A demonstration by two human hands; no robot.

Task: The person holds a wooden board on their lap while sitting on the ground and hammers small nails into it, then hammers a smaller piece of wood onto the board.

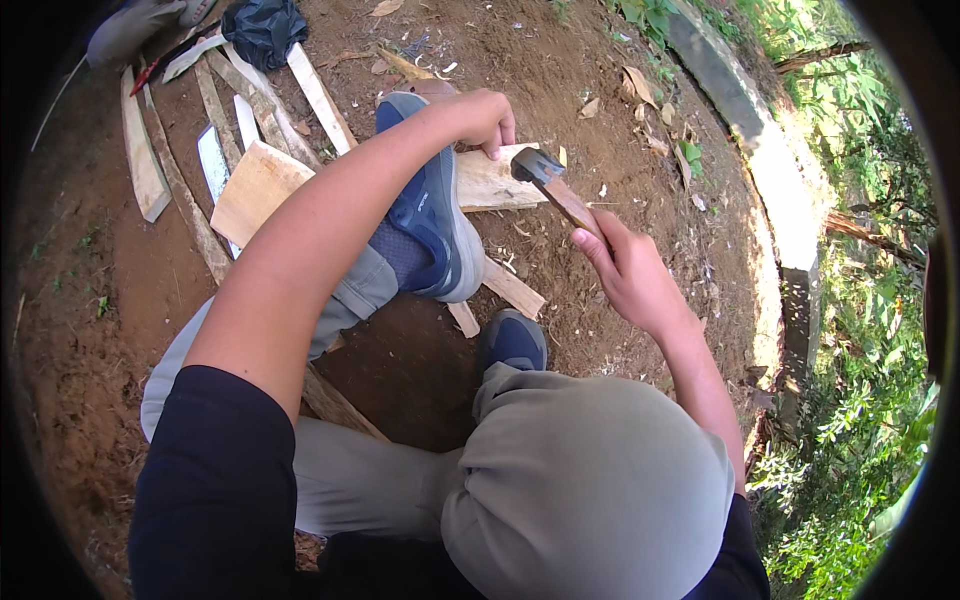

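Observation:
A wooden plank lies across the ground under my raised blue shoe, which presses on it. Over the plank's far edge, near its right end, my left hand is bent down with its fingers curled together. Whatever is between those fingertips, if anything, is too small to make out. My right hand is wrapped round the wooden handle of a hammer. Its dark metal head is above the plank's right end, just right of my left fingertips.
Several wood strips lie on the soil at the far left, beside a black plastic bag. Smaller wood pieces rest near my other shoe. A concrete edge and green plants border the right side.

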